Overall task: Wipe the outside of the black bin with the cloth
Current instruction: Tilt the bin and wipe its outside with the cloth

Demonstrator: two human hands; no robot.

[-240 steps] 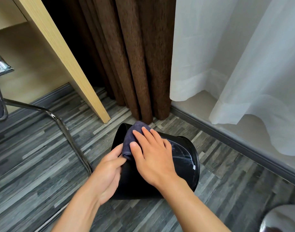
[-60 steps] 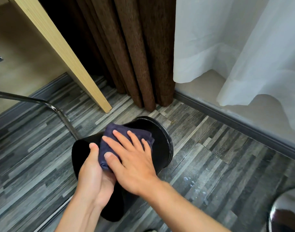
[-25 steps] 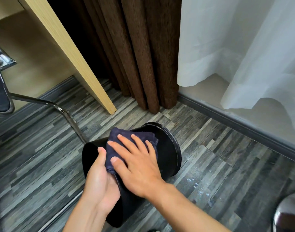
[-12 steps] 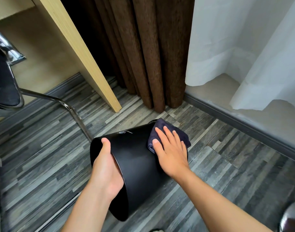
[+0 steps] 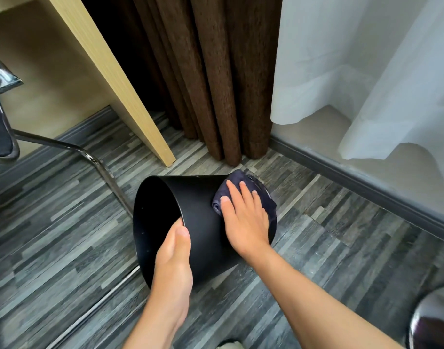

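Bin (image 5: 203, 222), tipped sideways: left hand (image 5: 174, 263) is pinching its rim, thumb outside. Right hand (image 5: 246, 222), flat and open, is pressing cloth (image 5: 241, 183) near base; best stroked lengthwise, turning gradually.

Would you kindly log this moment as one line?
bin: on its side, on the floor | left hand: gripping rim | right hand: pressing cloth on outer wall near base

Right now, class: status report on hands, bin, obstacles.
Left hand grips black bin rim. Right hand presses cloth flat near its base. Bin tipped sideways. Nothing blocking.
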